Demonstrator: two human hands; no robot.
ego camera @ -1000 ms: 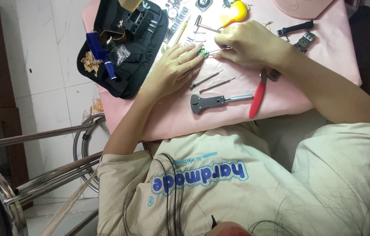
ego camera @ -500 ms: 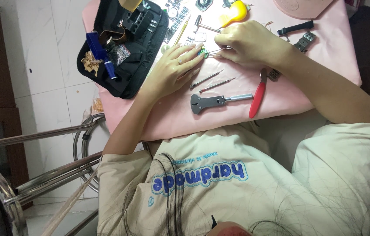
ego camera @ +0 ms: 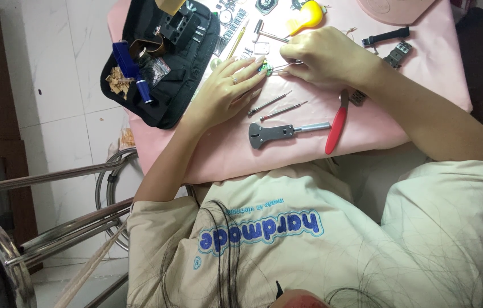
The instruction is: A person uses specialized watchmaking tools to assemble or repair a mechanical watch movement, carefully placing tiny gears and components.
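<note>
Nothing had visibly shifted since the earlier frames: both hands stayed where they were and the tools lay in the same places. The right hand (ego camera: pixel 327 57) was curled into a narrow grip around thin metal tweezers (ego camera: pixel 284 68), their tips aimed at a small green part (ego camera: pixel 265 69) lying on the pink cloth (ego camera: pixel 224 154) that covered the counter. The left hand (ego camera: pixel 227 91) lay flat and open, holding nothing, its fingertips (ego camera: pixel 255 61) pressed against the green part to steady it; whether the tweezers actually touched the part could not be told. Just below the left hand's fingers lay two slim screwdrivers (ego camera: pixel 275 107), side by side and slanted. Nearer the person rested a grey case-opening wrench (ego camera: pixel 287 132) and, just to its right, red-handled pliers (ego camera: pixel 337 122). Beyond the right hand sat a yellow blower (ego camera: pixel 307 17), and off to the right lay a black watch strap (ego camera: pixel 386 37). At the far left edge of the cloth an open black tool pouch (ego camera: pixel 161 97) held a blue-handled tool (ego camera: pixel 133 71).
</note>
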